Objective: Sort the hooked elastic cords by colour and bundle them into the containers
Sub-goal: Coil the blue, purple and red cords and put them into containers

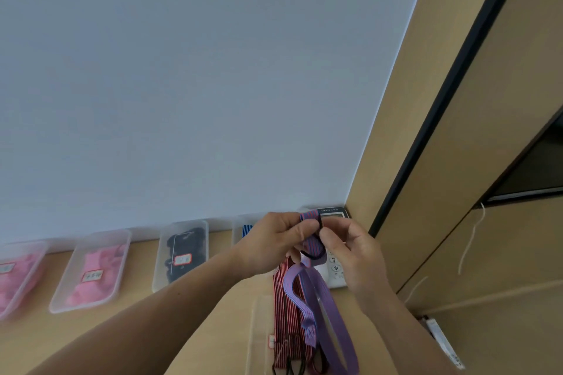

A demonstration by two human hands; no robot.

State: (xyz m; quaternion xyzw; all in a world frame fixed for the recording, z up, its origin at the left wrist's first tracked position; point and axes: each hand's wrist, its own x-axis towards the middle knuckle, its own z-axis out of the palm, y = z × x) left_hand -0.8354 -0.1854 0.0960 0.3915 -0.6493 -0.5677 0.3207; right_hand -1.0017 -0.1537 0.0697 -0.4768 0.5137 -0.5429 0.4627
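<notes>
Red-striped cords (281, 313) fill the nearest container (255, 332) on the table (219, 332), with the purple cord (335, 332) dangling over them. The left hand (274, 240) and right hand (350, 253) pinch its folded top. Tight, even folds would likely keep the bundle compact.

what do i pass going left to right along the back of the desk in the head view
far-left pink container, second pink container, black-cord container, blue-cord container, left hand, purple cord pinched by both hands, right hand
</notes>
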